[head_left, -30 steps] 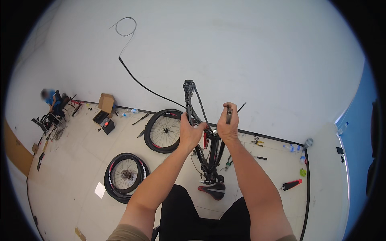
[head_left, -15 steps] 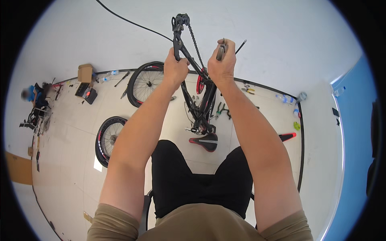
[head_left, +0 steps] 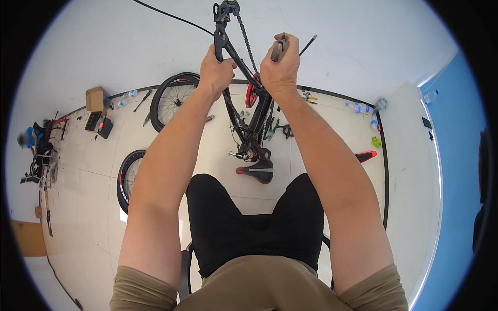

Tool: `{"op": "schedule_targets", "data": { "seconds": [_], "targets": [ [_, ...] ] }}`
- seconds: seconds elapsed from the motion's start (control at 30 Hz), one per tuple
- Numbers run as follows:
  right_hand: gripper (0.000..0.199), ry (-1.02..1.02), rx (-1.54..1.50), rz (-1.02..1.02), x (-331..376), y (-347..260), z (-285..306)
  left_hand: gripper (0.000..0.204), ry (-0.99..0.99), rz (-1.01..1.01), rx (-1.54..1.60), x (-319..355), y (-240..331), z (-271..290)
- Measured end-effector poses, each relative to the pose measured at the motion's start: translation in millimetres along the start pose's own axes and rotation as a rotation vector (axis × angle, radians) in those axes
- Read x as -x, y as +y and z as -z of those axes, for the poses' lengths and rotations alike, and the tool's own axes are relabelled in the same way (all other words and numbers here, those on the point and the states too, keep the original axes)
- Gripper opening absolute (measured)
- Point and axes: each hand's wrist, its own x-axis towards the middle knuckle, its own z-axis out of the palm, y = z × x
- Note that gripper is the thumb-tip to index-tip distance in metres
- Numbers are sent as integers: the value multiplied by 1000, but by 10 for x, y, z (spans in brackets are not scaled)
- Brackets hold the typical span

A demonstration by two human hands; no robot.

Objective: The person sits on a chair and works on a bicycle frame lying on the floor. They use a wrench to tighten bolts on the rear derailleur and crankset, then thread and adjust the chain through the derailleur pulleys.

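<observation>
Quick count: one upside-down bike frame [head_left: 248,119] with one black-and-red saddle [head_left: 258,170], one chain [head_left: 247,44]. Two loose wheels: one [head_left: 171,101] near wall, one [head_left: 127,179] flat on floor. One cardboard box [head_left: 94,98]. Few plastic bottles [head_left: 357,107] by wall, maybe three, hard to tell. Two hands: left hand [head_left: 215,70], right hand [head_left: 280,65].

Bright, even daylight across room; white wall [head_left: 363,41] near washed out above my hands. Shadows soft, faint under wheel [head_left: 171,96] on pale floor [head_left: 93,171]. Strong fisheye bend: skirting line curves, black vignette rings frame. My forearms sharp; far left corner small, slightly soft
</observation>
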Motion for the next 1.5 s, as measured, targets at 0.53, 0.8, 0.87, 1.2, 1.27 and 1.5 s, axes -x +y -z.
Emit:
{"op": "schedule_targets", "data": {
  "seconds": [0.53,0.8,0.87,1.2,1.27,1.5],
  "targets": [
    [51,115,240,170,367,-233,264,15,-262,42,28,-185,57,-201],
    [72,134,339,137,523,-426,184,10,-302,-14,84,-479,-260,-294],
    [70,157,343,119,564,-408,166,13,-310,-23,98,-404,-232,-307],
    [66,188,395,185,574,-344,149,24,-493,160,614,-186,158,152],
    [65,191,389,186,574,-341,143,23,-446,159,665,-210,224,176],
    [65,194,364,210,571,-309,133,12,-175,14,635,-345,555,148]
  ]
}}
